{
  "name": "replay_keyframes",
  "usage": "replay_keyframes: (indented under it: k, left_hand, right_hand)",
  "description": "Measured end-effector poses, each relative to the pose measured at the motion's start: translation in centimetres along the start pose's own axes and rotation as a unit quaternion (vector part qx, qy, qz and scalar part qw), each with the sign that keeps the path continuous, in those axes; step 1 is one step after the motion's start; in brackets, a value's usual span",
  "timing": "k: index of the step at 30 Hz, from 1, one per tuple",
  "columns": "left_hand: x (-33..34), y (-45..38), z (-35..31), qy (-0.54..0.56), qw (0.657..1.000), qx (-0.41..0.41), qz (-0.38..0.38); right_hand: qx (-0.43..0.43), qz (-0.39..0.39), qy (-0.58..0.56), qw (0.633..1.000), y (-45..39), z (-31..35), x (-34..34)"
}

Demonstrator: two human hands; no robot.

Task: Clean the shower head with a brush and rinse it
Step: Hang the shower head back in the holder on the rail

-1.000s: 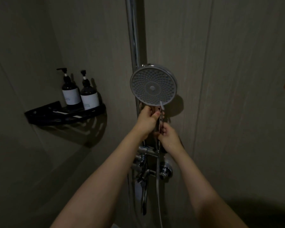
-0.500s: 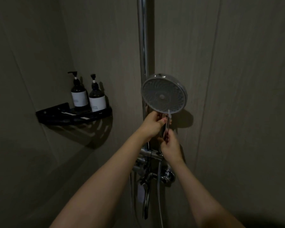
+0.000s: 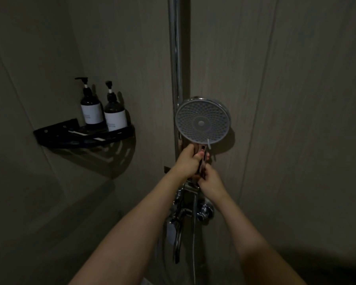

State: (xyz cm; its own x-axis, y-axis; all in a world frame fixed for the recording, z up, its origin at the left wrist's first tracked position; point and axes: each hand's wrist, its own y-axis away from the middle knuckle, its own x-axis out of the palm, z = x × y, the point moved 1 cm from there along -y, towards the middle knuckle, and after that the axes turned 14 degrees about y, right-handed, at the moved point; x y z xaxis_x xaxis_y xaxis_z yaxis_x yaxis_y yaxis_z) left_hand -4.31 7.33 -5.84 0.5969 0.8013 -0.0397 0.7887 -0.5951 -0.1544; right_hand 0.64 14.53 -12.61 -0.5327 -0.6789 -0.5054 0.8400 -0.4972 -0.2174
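Observation:
A round grey shower head [image 3: 202,121] faces me in front of the chrome riser pipe [image 3: 174,58]. My left hand [image 3: 188,161] grips its handle just below the disc. My right hand [image 3: 211,181] sits lower and holds a thin brush [image 3: 208,144] upright. The brush's pale tip touches the lower edge of the disc. Most of the brush handle is hidden behind my fingers.
A black corner shelf [image 3: 49,133] on the left wall carries two dark pump bottles [image 3: 92,109] with white labels. The chrome mixer tap [image 3: 202,210] and hose hang below my hands. Wall panels close in on both sides.
The view has shifted, so the shower head and my hands sit lower and further right in the frame. The brush tip stays at the disc's lower edge.

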Motion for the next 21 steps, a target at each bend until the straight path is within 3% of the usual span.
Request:
replay_keyframes:
  k: [9,21]
  left_hand:
    - [0.5,-0.3,0.2,0.063,0.997,-0.017,0.038]
    - [0.3,1.1,-0.7,-0.013,0.999,-0.031,0.024]
  right_hand:
    - [0.036,0.021,-0.049,0.998,-0.4,-0.5,-0.4]
    - [0.088,0.003,0.145,0.986,0.8,0.7,-1.2]
